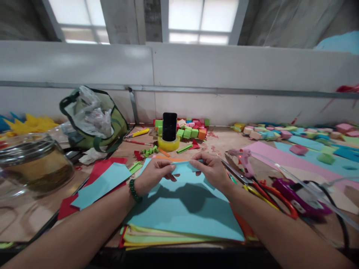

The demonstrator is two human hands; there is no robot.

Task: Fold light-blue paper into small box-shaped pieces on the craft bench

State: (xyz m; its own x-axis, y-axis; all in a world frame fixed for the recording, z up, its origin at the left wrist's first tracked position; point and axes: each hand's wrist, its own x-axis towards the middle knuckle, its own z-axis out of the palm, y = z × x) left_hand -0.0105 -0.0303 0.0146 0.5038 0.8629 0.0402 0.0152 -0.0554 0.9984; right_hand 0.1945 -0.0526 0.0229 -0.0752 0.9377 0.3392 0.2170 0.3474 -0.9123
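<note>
My left hand (155,172) and my right hand (211,168) meet over a stack of coloured paper (182,213) at the table's middle. Both pinch a small light-blue paper piece (183,167) between thumbs and fingers, holding it just above the top blue sheet. A green bead bracelet (134,191) circles my left wrist. The fingertips hide part of the piece's upper edge.
A black phone (169,126) stands in a yellow tape roll (168,143); coloured paper cubes (193,130) lie behind. A glass jar (33,164) and green bag (92,119) sit at left. Scissors (266,190), a pink glue gun (244,157) and a purple tool (297,198) lie at right.
</note>
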